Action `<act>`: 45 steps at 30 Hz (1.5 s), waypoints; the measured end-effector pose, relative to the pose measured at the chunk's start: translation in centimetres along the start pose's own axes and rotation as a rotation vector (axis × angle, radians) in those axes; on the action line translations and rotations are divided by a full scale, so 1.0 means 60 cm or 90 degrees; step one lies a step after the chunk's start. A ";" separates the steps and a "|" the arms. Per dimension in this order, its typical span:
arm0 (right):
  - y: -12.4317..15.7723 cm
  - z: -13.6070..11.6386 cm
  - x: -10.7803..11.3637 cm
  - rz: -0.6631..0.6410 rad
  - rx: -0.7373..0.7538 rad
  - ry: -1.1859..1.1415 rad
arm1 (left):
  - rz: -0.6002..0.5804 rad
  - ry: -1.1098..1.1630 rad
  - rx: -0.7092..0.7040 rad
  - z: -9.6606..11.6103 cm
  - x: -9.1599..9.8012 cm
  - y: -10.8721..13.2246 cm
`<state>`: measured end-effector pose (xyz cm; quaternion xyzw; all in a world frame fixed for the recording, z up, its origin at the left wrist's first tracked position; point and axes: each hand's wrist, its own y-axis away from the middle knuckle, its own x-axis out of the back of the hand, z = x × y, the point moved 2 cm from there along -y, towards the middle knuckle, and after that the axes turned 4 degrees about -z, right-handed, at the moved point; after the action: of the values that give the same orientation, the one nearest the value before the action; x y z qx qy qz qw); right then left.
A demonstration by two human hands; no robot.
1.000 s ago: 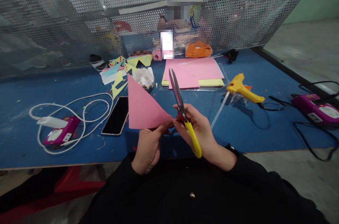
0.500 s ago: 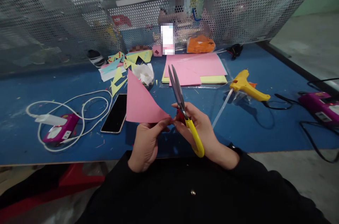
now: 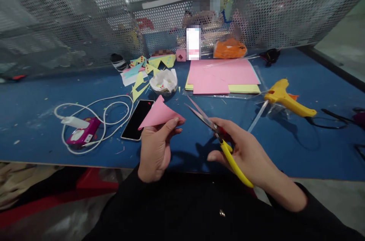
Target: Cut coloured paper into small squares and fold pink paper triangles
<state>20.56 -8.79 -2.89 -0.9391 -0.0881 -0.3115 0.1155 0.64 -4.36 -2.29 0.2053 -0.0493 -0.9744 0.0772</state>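
My left hand [image 3: 158, 146] pinches a pink paper piece [image 3: 161, 113] between thumb and fingers, held above the blue table beside the black phone [image 3: 138, 119]. The piece looks like a tilted triangle with its tip pointing right. In my right hand [image 3: 242, 146] are scissors [image 3: 221, 138] with a yellow handle; the blades are slightly apart and point up and left toward the paper, not touching it. My right thumb stands away from the handle.
Pink and yellow sheets [image 3: 225, 72] lie at the back centre. A bowl lined with white paper [image 3: 164, 82] and cut scraps [image 3: 139, 86] stand left of them. At right is a yellow glue gun [image 3: 291, 98]; at left, a purple power block [image 3: 84, 132] with white cable.
My hands have moved apart, the right one going right with the scissors. The pink paper has turned and shows a smaller face. The whole view has shifted slightly.
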 end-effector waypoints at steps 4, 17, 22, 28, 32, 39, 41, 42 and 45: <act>0.000 -0.004 -0.010 0.006 0.037 0.143 | -0.006 0.020 -0.013 0.003 0.000 0.003; -0.003 -0.007 -0.031 0.021 0.099 0.230 | -0.025 0.011 -0.011 -0.003 0.005 0.006; -0.004 -0.008 -0.029 0.004 0.087 0.210 | -0.027 -0.001 -0.004 -0.005 0.006 0.007; -0.005 -0.008 -0.027 -0.005 0.076 0.180 | -0.012 -0.014 0.005 -0.006 0.009 0.009; -0.005 -0.006 -0.029 -0.008 0.074 0.183 | -0.026 -0.008 0.000 -0.007 0.008 0.007; -0.003 -0.005 -0.029 -0.001 0.082 0.182 | -0.041 -0.006 -0.008 -0.009 0.005 0.003; -0.003 -0.005 -0.029 -0.003 0.082 0.180 | -0.041 -0.009 -0.005 -0.009 0.006 0.003; -0.003 -0.005 -0.029 -0.005 0.081 0.179 | -0.041 -0.009 -0.004 -0.009 0.006 0.004; -0.003 -0.005 -0.029 -0.006 0.078 0.178 | -0.039 -0.006 -0.003 -0.010 0.007 0.005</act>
<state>18.97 -8.86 -3.65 -0.8773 -0.0947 -0.4338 0.1823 0.54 -4.74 -2.94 0.2017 -0.0413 -0.9774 0.0478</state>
